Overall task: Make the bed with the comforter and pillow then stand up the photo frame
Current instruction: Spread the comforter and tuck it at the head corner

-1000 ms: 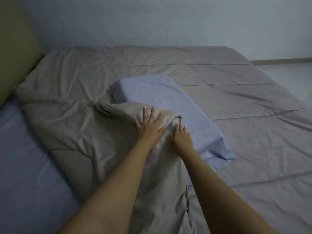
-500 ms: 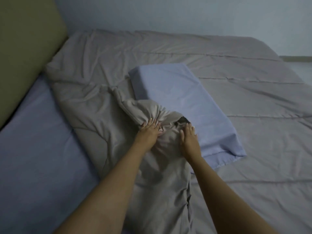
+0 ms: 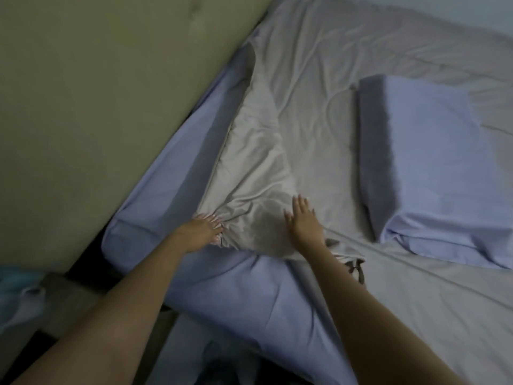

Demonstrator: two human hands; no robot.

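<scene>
Our left hand bunches the comforter corner in curled fingers to anchor it near the headboard, while our right hand lies flat and open, smoothing it beside the pillow; no photo frame shows.

Creased matt cloth comforter, smooth cloth pillow, matt upholstered headboard.

Plain taupe-grey comforter; plain pale lavender-blue pillow and fitted sheet, same shade; plain olive-green headboard; dark tie at the comforter's corner.
</scene>
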